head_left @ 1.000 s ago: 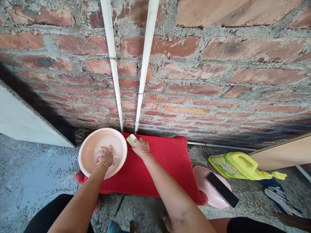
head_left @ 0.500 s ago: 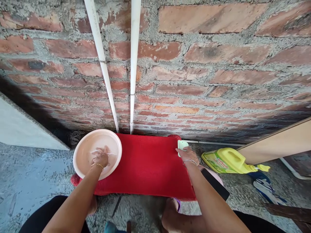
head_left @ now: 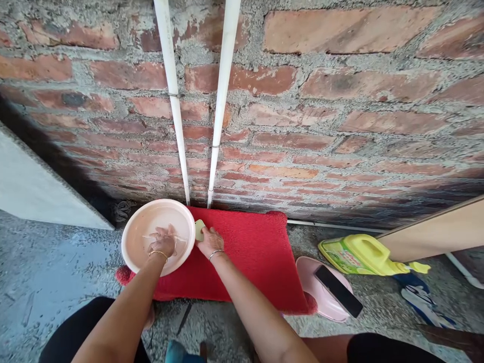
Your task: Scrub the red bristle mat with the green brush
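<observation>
My left hand is inside the pale pink basin, in shallow water, with its fingers spread and nothing visible in them. Just right of the basin's rim, my right hand grips a flat, pale green, rounded piece; its kind is not clear and its lower part is hidden by my fingers. Under both the basin and my right hand is a red fabric-covered low surface, with the basin standing over its left end.
Beside the red surface's right end sits a pink plastic basin or stool with a black phone lying across it. A yellow detergent jug lies farther right near slippers. Behind rise a brick wall and two white pipes.
My right hand has carried the pale green piece leftward from the red surface's right end to beside the basin. My left hand stays in the water. The view has shifted slightly.
</observation>
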Motion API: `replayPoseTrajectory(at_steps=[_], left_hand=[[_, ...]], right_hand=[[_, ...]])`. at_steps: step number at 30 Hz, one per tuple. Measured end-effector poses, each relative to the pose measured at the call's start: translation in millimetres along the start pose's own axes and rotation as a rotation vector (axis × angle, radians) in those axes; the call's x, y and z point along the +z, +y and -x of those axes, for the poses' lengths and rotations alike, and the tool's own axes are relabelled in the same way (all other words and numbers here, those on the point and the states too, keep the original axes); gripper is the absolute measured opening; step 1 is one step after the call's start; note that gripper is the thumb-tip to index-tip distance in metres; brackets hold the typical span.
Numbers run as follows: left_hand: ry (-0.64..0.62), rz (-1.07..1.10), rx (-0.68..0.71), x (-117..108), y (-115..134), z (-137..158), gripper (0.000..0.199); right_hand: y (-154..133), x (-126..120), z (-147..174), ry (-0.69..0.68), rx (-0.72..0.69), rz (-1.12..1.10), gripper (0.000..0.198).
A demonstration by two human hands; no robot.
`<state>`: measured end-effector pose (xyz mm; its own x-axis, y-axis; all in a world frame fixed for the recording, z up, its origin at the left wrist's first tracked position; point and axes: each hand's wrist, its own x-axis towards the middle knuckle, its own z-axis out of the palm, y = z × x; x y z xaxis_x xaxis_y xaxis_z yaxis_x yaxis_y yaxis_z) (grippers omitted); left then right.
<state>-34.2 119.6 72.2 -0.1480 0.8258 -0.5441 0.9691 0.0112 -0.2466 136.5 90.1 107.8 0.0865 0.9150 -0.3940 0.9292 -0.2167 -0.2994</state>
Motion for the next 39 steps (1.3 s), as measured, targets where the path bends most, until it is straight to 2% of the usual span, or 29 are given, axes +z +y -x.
replayPoseTrajectory(at_steps=[4,10,16,18,20,22,24,30,32,35,39], left_hand=[[0.022,0.006,0.020,3.2,-1.9,0.3,0.104],[0.057,-0.023,0.041,7.8,-3.8,0.0,0.105],[0.016,-0.081,0.027,8.5,-2.2,-4.1,0.106],[0.022,-0.077,0.020,8.7,-1.0,-4.4,0.111],[0.024,-0.063,0.015,8.2,0.0,-3.4,0.112],[0.016,-0.053,0.008,6.9,0.6,-1.7,0.112],[0.012,-0.048,0.011,5.3,0.6,-0.1,0.112],[0.003,-0.013,0.000,0.2,-0.2,3.1,0.109],[0.000,0.002,0.003,-2.1,-0.2,4.8,0.108],[-0.007,0.013,0.010,-6.0,0.2,7.6,0.109],[-0.017,0.018,0.014,-8.1,0.8,9.3,0.109]], right_hand=[[34.4,-5.8,5.2,0.018,0.047,0.022,0.046],[134.0,-41.1,21.0,0.091,0.313,0.061,0.044],[228.2,-70.6,46.8,0.107,0.578,-0.064,0.047],[247.2,-75.0,56.3,0.127,0.673,-0.114,0.048],[254.5,-75.7,63.3,0.157,0.756,-0.155,0.050],[246.7,-71.1,66.9,0.192,0.767,-0.176,0.052],[222.4,-60.2,67.9,0.214,0.679,-0.182,0.050],[96.6,-5.7,69.6,0.110,0.280,-0.133,0.039],[61.4,9.1,68.0,0.086,0.186,-0.121,0.036],[26.8,22.0,60.1,0.086,0.163,-0.143,0.035],[5.4,27.1,45.0,0.064,0.163,-0.164,0.035]])
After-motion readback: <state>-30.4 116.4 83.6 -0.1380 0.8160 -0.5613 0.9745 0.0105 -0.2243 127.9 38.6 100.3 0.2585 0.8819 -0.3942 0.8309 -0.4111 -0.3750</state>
